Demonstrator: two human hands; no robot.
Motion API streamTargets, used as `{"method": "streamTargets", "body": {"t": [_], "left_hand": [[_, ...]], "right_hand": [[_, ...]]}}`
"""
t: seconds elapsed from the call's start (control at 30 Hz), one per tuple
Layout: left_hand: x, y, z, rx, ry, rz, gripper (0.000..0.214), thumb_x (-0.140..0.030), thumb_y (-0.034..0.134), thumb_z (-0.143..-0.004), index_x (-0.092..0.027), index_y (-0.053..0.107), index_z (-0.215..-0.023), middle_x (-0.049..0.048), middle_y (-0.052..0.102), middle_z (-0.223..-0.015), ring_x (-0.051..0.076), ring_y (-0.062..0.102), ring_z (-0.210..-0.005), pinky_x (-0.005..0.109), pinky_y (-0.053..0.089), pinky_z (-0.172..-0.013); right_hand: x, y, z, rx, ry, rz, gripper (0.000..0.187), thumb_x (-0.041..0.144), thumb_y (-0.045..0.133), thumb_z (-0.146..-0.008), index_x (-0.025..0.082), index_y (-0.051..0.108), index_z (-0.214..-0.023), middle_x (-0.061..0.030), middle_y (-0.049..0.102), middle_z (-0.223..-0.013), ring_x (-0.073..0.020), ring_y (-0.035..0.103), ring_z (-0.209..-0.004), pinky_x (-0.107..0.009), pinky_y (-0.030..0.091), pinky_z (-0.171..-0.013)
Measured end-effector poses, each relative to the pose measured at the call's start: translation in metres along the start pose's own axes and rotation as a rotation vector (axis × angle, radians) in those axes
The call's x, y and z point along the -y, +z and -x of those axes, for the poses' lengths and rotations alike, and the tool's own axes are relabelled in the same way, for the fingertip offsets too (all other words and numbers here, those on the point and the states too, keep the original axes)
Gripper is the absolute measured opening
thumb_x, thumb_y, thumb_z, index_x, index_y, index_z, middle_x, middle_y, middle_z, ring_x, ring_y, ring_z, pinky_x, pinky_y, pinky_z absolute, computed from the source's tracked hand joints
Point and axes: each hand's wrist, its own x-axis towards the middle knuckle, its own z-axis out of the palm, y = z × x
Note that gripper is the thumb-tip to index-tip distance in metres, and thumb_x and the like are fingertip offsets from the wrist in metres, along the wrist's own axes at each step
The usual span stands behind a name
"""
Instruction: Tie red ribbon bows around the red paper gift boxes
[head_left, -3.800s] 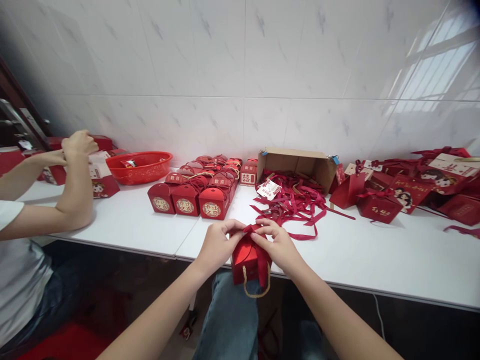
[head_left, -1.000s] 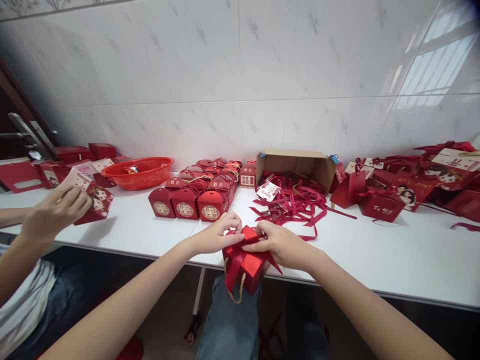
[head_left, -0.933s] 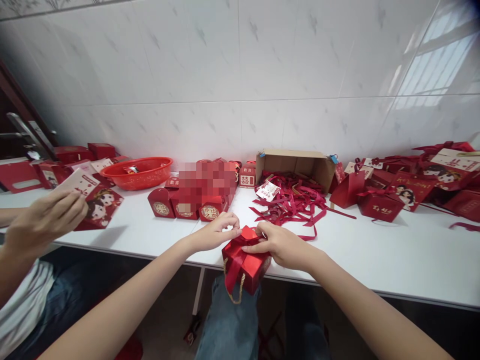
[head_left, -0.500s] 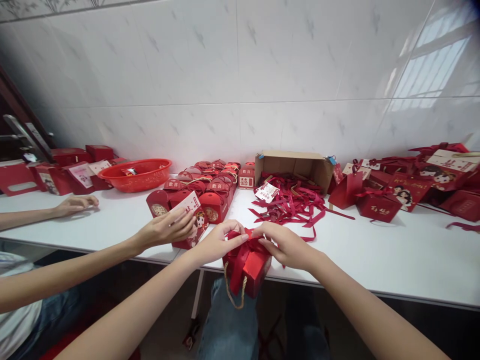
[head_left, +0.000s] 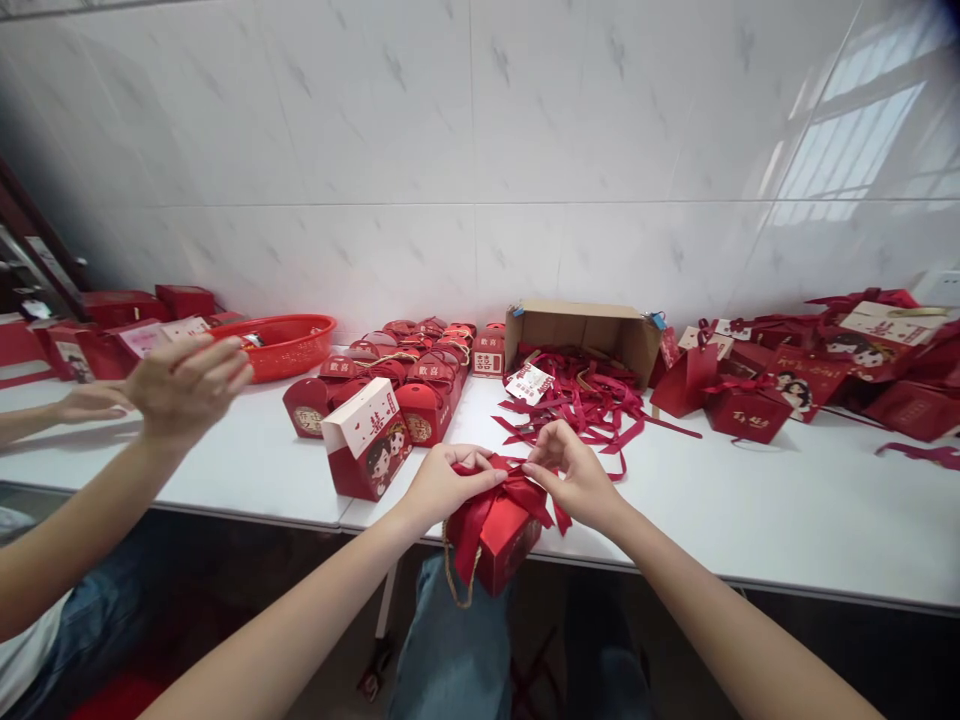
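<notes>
A small red gift box [head_left: 504, 545] with a gold rope handle [head_left: 459, 592] is tilted at the table's front edge, above my knees. A dark red ribbon [head_left: 471, 524] lies over its top in a loose bow. My left hand [head_left: 451, 486] pinches the ribbon at the left of the bow, thumb along the top. From the other side, my right hand [head_left: 574, 478] pinches the ribbon between thumb and fingers. The knot itself is partly hidden by my fingers. Just left of my hands stands a red box with a cream flap and cartoon couple [head_left: 369, 445].
Rows of red boxes [head_left: 427, 400] stand behind. A cardboard box [head_left: 585, 318] lies on its side, ribbons [head_left: 577, 400] spilling out. Finished-looking boxes [head_left: 750, 408] fill the right. A red basin [head_left: 292, 350] and a co-worker's hands [head_left: 187, 385] are at the left.
The co-worker's nearer hand has let go of the cream-flapped box and moved left, blurred. My right hand has shifted slightly right and up with the ribbon; the box has turned a little.
</notes>
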Motion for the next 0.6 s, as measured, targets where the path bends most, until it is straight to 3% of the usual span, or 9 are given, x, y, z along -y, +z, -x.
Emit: {"method": "streamTargets", "body": {"t": [0.17,0.4,0.6], "left_hand": [[-0.0006,-0.0035,0.0018,0.026,0.0,0.001,0.054,-0.03,0.073,-0.062,-0.024,0.022,-0.047,0.0056,0.071,-0.065,0.029,0.06,-0.108,0.038,0.041,-0.094],[-0.0018,-0.002,0.0038,0.014,-0.001,0.03,0.053,-0.035,0.068,-0.067,-0.024,0.019,-0.05,0.0054,0.071,-0.07,0.028,0.063,-0.102,0.037,0.044,-0.09],[-0.0052,0.0015,0.0032,0.015,0.01,0.021,0.054,-0.034,0.068,-0.067,-0.025,0.017,-0.051,0.0031,0.065,-0.056,0.027,0.063,-0.102,0.036,0.043,-0.092]], "right_hand": [[-0.0081,-0.0059,0.0029,-0.076,0.045,-0.043,0.026,0.025,0.061,-0.08,0.023,0.036,-0.085,0.0018,0.058,-0.073,-0.0153,0.057,-0.07,-0.031,0.045,-0.067],[-0.0066,-0.0095,0.0038,-0.048,0.027,-0.056,0.024,0.027,0.062,-0.08,0.023,0.039,-0.086,0.0018,0.056,-0.074,-0.0153,0.056,-0.071,-0.031,0.044,-0.067],[-0.0065,-0.01,0.0054,-0.122,0.045,-0.03,0.025,0.027,0.063,-0.078,0.023,0.038,-0.082,0.0026,0.057,-0.071,-0.0153,0.054,-0.067,-0.028,0.04,-0.062]]}}
